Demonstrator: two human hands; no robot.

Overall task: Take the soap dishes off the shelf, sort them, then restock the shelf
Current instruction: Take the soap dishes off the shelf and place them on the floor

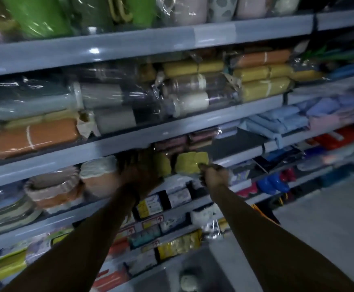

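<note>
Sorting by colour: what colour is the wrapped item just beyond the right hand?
Yellow: the wrapped item beside the right hand, clearest in the head view.

Grey shelf [129, 42], several tiers, all motion-blurred; top tier: green tubs [37, 15], pale mugs [189, 9] (film-wrapped); second tier: wrapped rolls lying flat, orange roll [30, 137] far left, grey rolls [108, 98] mid, yellow rolls [264, 87] stacked right; third tier: scalloped pink dishes [51, 186] stacked left, orange stack [98, 180] just beside, yellow dishes [191, 162] near the front edge, pink packs [171, 144] behind them; fourth tier: small boxes [150, 204] in a row; next bay right: blue packs [277, 121], red items [340, 138] one tier lower.
</note>
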